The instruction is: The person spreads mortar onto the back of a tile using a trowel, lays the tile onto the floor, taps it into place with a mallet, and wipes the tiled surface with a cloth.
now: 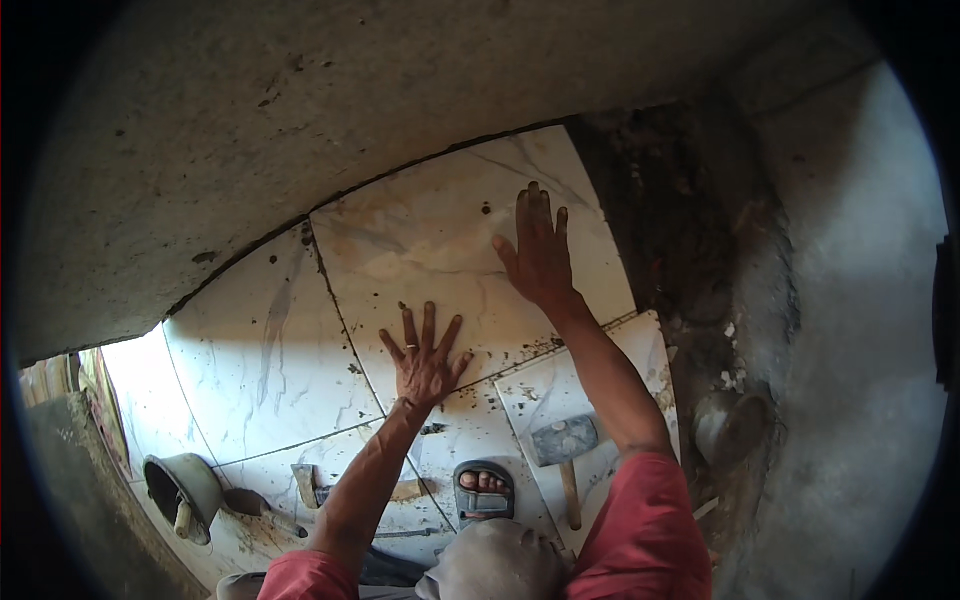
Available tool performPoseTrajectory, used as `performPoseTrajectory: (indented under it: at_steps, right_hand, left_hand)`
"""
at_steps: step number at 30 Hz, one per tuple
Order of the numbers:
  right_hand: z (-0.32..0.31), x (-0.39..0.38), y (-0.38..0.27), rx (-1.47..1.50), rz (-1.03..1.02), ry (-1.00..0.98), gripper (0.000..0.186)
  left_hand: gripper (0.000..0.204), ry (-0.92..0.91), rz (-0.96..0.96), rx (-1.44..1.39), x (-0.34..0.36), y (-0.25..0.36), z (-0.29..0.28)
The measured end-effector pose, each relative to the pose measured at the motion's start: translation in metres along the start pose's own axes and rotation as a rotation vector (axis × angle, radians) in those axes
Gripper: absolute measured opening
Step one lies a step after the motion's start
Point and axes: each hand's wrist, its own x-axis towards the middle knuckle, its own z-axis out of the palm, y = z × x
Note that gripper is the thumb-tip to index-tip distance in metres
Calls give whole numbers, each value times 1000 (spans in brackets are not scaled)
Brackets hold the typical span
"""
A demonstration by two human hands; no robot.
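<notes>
My left hand (pixel 427 372) lies flat with its fingers spread near the front edge of a large white marbled floor tile (pixel 420 245). A ring shows on one of its fingers. Farther ahead and to the right, my right hand (pixel 541 258) rests flat on the same tile, thumb out and fingers stretched. Neither hand holds anything. Between my right forearm and my sandalled foot lies a mallet with a grey head (pixel 565 440) and a wooden handle, on another tile (pixel 515 390). Crumbs of dirt or mortar are scattered over the tiles and along their joints.
At the left stand a dark bucket (pixel 204 490), a trowel (pixel 246 502) and a hammer-like tool (pixel 306 486). A concrete wall (pixel 250 130) borders the tiles ahead. On the right runs a strip of dark bare soil (pixel 665 210), with a round bowl (pixel 735 428) beside it.
</notes>
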Motion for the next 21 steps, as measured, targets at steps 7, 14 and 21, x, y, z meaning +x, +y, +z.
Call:
performPoseTrajectory:
  at_steps: [7,14,21]
  right_hand:
    - [79,40,24,-246,34,35,65]
    - [67,24,2,-232,74,-61,65]
    - [61,16,3,-274,85,-166,66]
  left_hand:
    - [66,-12,2,7,-1,-5,6]
    - [70,320,-105,-47,15,-93,-14]
    - [67,11,-99,28,10,-166,-58]
